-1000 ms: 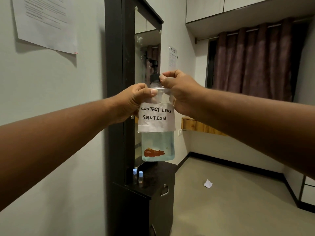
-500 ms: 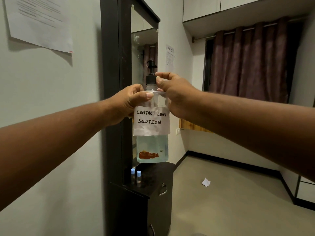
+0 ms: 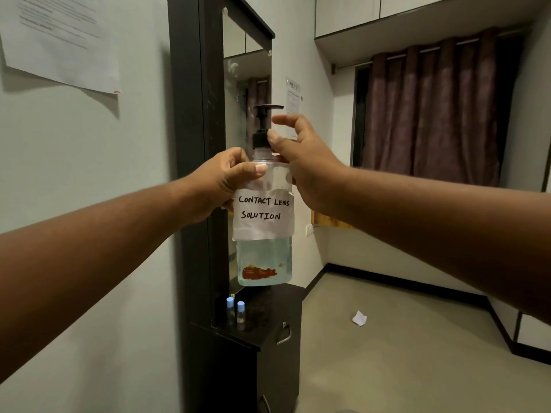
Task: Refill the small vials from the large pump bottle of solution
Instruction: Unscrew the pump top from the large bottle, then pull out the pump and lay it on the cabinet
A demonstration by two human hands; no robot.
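I hold a large clear pump bottle (image 3: 264,257) in the air; its white label reads "CONTACT LENS SOLUTION" and pale blue liquid fills its lower part. My left hand (image 3: 220,180) grips the bottle's shoulder from the left. My right hand (image 3: 298,153) is at the black pump collar (image 3: 260,140), thumb against it and fingers curled beside the neck. The black pump head (image 3: 268,107) stands raised above the collar. Two small vials with blue caps (image 3: 230,311) (image 3: 241,315) stand upright on the dark cabinet top (image 3: 268,317), below the bottle.
A tall dark-framed mirror (image 3: 247,144) rises behind the bottle on a cabinet with a metal handle (image 3: 284,333). A crumpled white paper (image 3: 359,318) lies on the floor. Maroon curtains (image 3: 432,108) hang at the right; paper sheets (image 3: 59,40) are on the left wall.
The bottle has come lower in view. My right hand has opened off the top, and the pump head now stands up, exposed above the collar.
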